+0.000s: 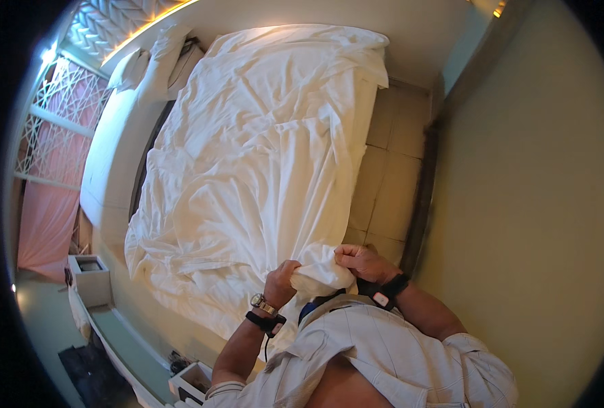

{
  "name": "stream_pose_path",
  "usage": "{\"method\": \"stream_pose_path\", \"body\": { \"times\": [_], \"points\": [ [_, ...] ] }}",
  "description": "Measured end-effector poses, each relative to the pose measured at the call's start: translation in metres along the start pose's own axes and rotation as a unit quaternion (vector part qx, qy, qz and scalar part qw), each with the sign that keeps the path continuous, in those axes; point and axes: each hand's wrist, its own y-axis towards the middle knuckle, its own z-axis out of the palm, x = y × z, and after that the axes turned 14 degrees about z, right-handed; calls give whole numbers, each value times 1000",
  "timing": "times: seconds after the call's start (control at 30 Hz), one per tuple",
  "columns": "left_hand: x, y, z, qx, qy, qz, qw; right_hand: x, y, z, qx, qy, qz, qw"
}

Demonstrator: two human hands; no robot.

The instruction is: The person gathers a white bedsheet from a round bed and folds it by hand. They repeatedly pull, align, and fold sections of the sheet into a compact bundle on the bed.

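A rumpled white bed sheet (261,168) covers the bed in front of me and bunches into folds towards my body. My left hand (280,281) grips the gathered near edge of the sheet, its fingers closed around the cloth. Close to my waist, my right hand (364,262) pinches another part of the same edge between thumb and fingers. A raised fold of cloth lies between the two hands. Both wrists wear black straps with small devices, and the left one also has a metal wristwatch (263,304).
White pillows (128,69) rest on a pale padded surface at the upper left. Tiled floor (383,173) runs between the bed and the right wall (516,178). Small white box units (90,285) and a dark bag (95,375) are at the lower left.
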Motion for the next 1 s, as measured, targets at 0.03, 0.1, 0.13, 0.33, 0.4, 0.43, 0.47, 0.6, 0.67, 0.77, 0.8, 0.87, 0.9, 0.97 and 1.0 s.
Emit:
{"method": "stream_pose_path", "body": {
  "times": [0.03, 0.1, 0.13, 0.33, 0.4, 0.43, 0.47, 0.6, 0.67, 0.77, 0.8, 0.87, 0.9, 0.97, 1.0],
  "points": [
    [1, -3, -1, -1, 2, 8, 1000, -8, 0, -3, 3, -24, -3, 1000],
    [5, -11, -3, -6, 3, 21, 1000, -23, 3, -4, 7, -76, -1, 997],
    [9, -15, -5, -15, 0, 33, 999, -30, 3, 4, 31, -8, -2, 999],
    [25, -36, -21, -39, -46, 85, 995, -82, 8, 44, 43, 169, 30, 984],
    [30, -42, -23, -32, -54, 111, 992, -88, 9, 50, 91, 235, 63, 966],
    [30, -45, -23, -22, -60, 116, 991, -87, 10, 55, 115, 267, 80, 953],
    [29, -47, -23, -13, -67, 121, 990, -90, 11, 64, 40, 265, 77, 960],
    [37, -56, -18, 13, -65, 149, 987, -112, 38, 49, -95, 190, 29, 977],
    [39, -59, -10, 4, -67, 146, 987, -114, 36, 38, -155, 156, -25, 975],
    [42, -66, -5, 38, -31, 60, 997, -87, 25, 61, -172, 100, -75, 977],
    [39, -65, -3, 58, -16, 24, 998, -82, 17, 61, -157, 68, -78, 982],
    [43, -67, 6, 64, 1, 21, 998, -59, -9, 101, -151, 22, -56, 987],
    [43, -63, 6, 70, 10, 29, 997, -62, -13, 100, -144, -8, -39, 989],
    [41, -60, 5, 44, 3, 79, 996, -70, -21, 93, -131, -68, -6, 989],
    [36, -54, 2, 32, 0, 102, 994, -61, -32, 104, -137, -75, -11, 988]
  ]
}}
